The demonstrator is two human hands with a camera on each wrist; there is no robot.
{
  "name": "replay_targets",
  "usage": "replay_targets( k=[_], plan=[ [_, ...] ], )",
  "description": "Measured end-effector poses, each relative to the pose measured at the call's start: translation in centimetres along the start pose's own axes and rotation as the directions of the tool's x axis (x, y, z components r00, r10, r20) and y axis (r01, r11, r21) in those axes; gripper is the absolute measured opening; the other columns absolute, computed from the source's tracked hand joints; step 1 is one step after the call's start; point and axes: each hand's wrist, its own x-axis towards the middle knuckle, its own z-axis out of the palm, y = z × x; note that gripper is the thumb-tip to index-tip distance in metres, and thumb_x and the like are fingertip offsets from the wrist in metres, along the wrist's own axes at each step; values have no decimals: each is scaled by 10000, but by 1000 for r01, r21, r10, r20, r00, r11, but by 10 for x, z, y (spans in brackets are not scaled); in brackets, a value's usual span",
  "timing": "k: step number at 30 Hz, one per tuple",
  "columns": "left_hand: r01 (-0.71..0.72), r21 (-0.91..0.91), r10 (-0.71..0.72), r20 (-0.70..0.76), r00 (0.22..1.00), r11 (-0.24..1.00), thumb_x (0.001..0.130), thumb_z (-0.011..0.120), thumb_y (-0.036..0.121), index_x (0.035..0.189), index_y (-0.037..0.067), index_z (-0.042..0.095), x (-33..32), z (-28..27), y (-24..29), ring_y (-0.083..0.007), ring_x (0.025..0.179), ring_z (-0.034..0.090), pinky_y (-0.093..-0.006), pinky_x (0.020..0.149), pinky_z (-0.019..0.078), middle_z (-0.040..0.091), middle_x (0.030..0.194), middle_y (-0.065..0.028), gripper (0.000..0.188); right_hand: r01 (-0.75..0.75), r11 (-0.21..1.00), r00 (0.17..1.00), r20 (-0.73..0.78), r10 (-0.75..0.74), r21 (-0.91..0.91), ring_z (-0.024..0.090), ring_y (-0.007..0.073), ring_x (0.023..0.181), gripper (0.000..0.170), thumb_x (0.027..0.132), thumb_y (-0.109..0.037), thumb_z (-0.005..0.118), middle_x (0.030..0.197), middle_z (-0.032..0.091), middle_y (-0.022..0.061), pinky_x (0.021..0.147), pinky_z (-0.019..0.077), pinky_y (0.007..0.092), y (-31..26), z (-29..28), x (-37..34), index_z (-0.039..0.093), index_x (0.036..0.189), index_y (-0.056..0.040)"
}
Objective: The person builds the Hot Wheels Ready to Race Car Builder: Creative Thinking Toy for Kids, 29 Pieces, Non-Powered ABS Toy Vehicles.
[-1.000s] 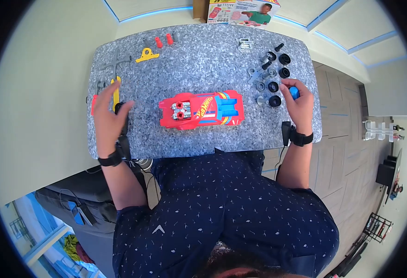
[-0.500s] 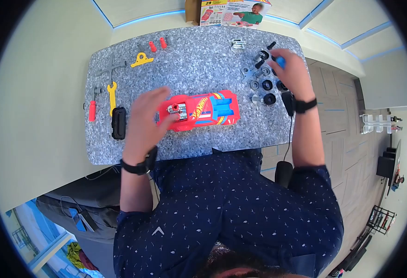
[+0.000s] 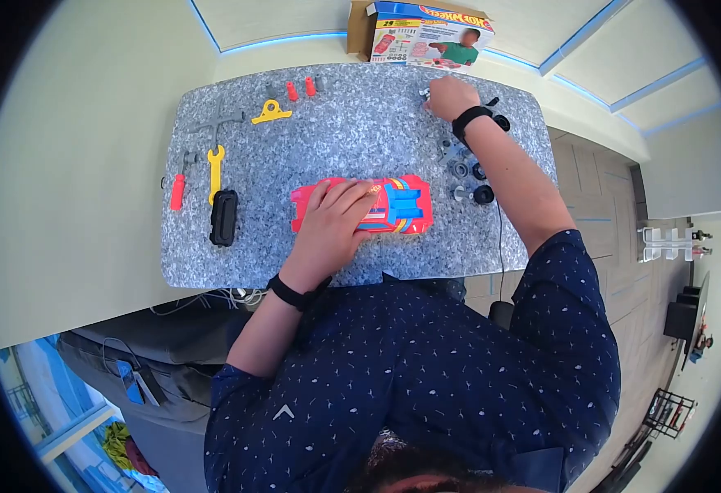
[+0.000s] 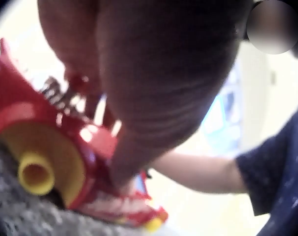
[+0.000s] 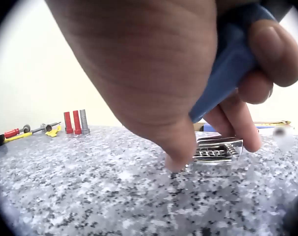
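The left hand (image 3: 328, 234) rests on the red toy car (image 3: 424, 191), fingers spread over its left half. In the left wrist view the thumb side of that hand (image 4: 158, 69) lies against the car (image 4: 21, 115), near its silver engine part (image 4: 54, 93); a yellow hub shows in the wheel arch. The right hand (image 3: 452, 99) is at the table's far right. In the right wrist view, curled fingers of the right hand (image 5: 139, 64) hold a blue object (image 5: 227, 69), while thumb and a fingertip flank a silver part (image 5: 215, 152) on the table.
Left on the speckled table (image 3: 254, 263) lie a yellow wrench (image 3: 216, 172), a black tray-like piece (image 3: 223, 218), a red-handled tool (image 3: 177, 192) and a yellow bracket (image 3: 272, 112). Black wheels (image 3: 483, 195) and grey parts sit right. A printed box (image 3: 426, 41) stands behind.
The left hand has moved right from the tools onto the car. The right hand, holding the blue object, has moved from beside the wheels up and left to the silver part.
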Motion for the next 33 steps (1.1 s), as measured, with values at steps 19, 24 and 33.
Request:
replay_targets(
  k=[19, 24, 33],
  plan=[
    [-30, -85, 27, -36, 999, 996, 822, 927, 166, 1488, 92, 725, 0, -1, -7, -342, 1495, 586, -542, 1281, 401, 666, 1611, -73, 700, 459, 840, 888, -107, -448, 289, 766, 445, 1146, 541, 853, -381, 941, 1204, 799, 231, 1006, 619, 530, -42, 22, -55, 798, 1235, -26],
    [-20, -107, 15, -51, 999, 994, 822, 923, 172, 1492, 98, 726, 0, 0, -8, -340, 1490, 590, -543, 1278, 404, 671, 1602, -73, 702, 548, 567, 823, -274, -497, 615, 762, 427, 1122, 529, 825, -323, 956, 1195, 774, 195, 984, 615, 515, -47, -10, -124, 799, 1236, -28],
    [-15, -136, 11, -35, 999, 991, 823, 930, 204, 1484, 97, 734, 4, -3, -7, -339, 1472, 607, -544, 1281, 398, 683, 1585, -74, 697, 470, 635, 880, -272, -389, 613, 749, 418, 1165, 564, 832, -203, 949, 1304, 727, 163, 992, 623, 495, -57, 29, -194, 770, 1350, -68]
  ],
)
